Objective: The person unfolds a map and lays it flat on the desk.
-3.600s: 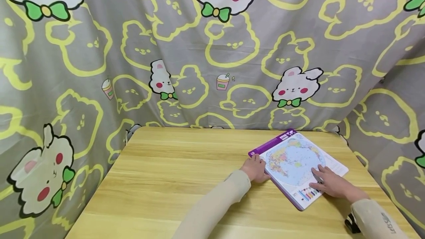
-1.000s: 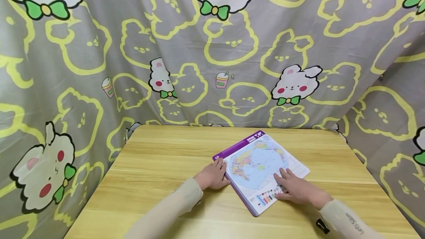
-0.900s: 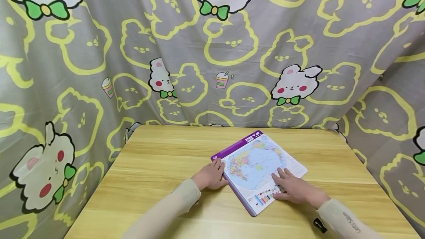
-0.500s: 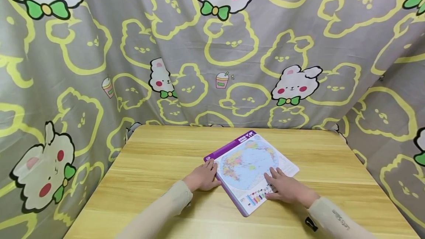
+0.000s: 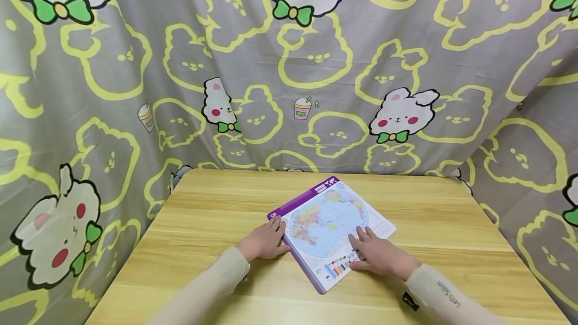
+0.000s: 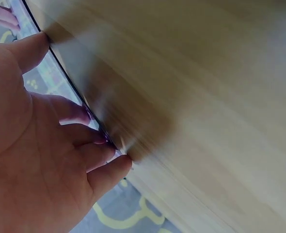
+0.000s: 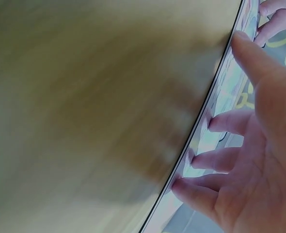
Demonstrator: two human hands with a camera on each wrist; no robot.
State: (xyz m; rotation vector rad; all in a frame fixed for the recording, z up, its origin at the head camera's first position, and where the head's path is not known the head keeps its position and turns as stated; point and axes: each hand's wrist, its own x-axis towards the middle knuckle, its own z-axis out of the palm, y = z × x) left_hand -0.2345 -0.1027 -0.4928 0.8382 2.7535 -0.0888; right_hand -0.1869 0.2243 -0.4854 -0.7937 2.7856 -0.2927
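Observation:
A flat world map board (image 5: 331,212) with a purple header strip lies at a slant on the wooden table, near its middle in the head view. My left hand (image 5: 265,240) rests against its left edge, fingertips on the upper left part and thumb lower down the side. With fingers spread, my right hand (image 5: 378,255) touches the lower right part of the map and covers some of it. In the left wrist view, the left hand's fingertips (image 6: 106,141) sit along the board's edge. The right wrist view has the right hand's fingertips (image 7: 182,187) on the map's surface.
The light wooden table (image 5: 203,204) extends around the board on all sides. A grey curtain (image 5: 253,64) with yellow outlines and white rabbits hangs behind the table and at both sides. A small black strap piece (image 5: 410,301) shows under the right sleeve.
The map board has slid left across the table, from the right side to near the middle. Both hands have moved left with it, keeping their places on it.

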